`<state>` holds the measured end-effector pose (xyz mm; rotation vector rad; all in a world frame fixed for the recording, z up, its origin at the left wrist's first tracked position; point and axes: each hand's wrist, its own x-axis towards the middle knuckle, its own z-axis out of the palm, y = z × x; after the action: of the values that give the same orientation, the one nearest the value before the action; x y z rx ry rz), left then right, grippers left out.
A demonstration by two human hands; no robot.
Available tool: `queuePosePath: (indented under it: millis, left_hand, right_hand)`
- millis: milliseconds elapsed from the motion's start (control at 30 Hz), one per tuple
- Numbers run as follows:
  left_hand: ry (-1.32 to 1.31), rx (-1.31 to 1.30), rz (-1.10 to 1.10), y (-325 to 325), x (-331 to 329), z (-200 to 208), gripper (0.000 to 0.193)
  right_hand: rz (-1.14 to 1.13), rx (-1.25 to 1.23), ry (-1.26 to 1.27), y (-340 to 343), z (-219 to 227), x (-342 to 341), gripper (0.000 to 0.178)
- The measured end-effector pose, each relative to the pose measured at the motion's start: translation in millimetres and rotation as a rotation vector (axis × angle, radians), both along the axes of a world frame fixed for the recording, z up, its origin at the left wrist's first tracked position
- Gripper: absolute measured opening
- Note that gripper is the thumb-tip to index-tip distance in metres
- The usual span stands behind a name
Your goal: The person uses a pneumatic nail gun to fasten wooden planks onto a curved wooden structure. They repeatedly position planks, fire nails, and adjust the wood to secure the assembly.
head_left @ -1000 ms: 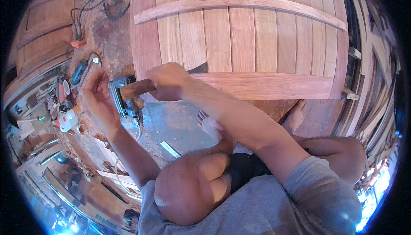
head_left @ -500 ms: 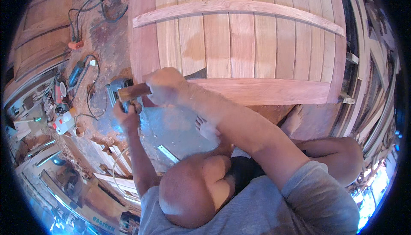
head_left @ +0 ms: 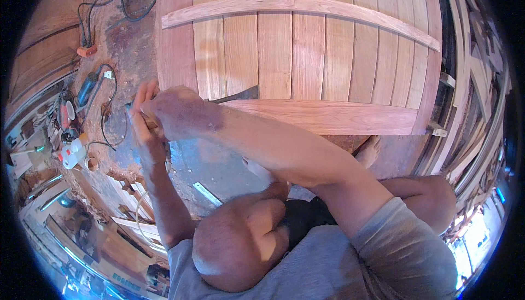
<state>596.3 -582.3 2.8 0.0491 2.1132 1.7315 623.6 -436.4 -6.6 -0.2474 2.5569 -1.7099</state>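
Note:
My right hand [head_left: 176,111] is closed at the lower left corner of a slatted wooden door panel [head_left: 306,54]. A bit of a short brown wooden bar [head_left: 151,121] shows beside its fingers; the rest is hidden. Up against it, my left hand [head_left: 142,127] has its fingers stretched out and apart. Whether the left palm touches the bar, I cannot tell. Behind the hands, the dark metal tool seen earlier is almost wholly covered. The panel's lower rail [head_left: 328,116] runs right from my right wrist, with a dark triangular patch [head_left: 249,93] just above it.
Left on the dusty floor lie a blue-black power tool [head_left: 87,89], an orange socket block [head_left: 86,51] with cords, and a white bottle [head_left: 72,156]. A metal strip [head_left: 208,193] lies near my knee. Long timber lengths [head_left: 467,97] are stacked at the right.
My right hand has moved left with the wooden bar, close against my left hand. My left fingers have gone from gripping the dark tool to stretched out. The whole view has shifted slightly.

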Motion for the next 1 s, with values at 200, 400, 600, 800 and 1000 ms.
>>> queuePosePath:
  millis: [200, 400, 600, 800, 1000]
  left_hand:
    - [0.062, -0.483, 0.139, -71.4, -11.8, -20.4, 0.065]
    - [0.276, -0.879, -0.232, -152.3, 6.2, -107.3, 0.064]
    - [0.424, -1.094, -0.239, -166.8, -9.6, -134.3, 0.065]
    - [0.404, -1.195, -0.273, -159.0, 13.8, -49.8, 0.065]
    - [0.166, -0.945, -0.111, -139.3, 160.5, 38.7, 0.060]
  right_hand:
    - [0.097, -0.015, -0.093, -1.2, -8.2, -10.1, 0.034]
    - [0.108, -0.003, -0.104, -1.8, -5.7, -12.2, 0.033]
    - [0.092, -0.016, -0.089, -3.2, -12.1, -11.6, 0.032]
    - [0.126, -0.004, -0.136, -9.5, -12.4, -16.9, 0.030]
    - [0.166, -0.005, -0.167, -6.7, -11.3, -17.6, 0.033]
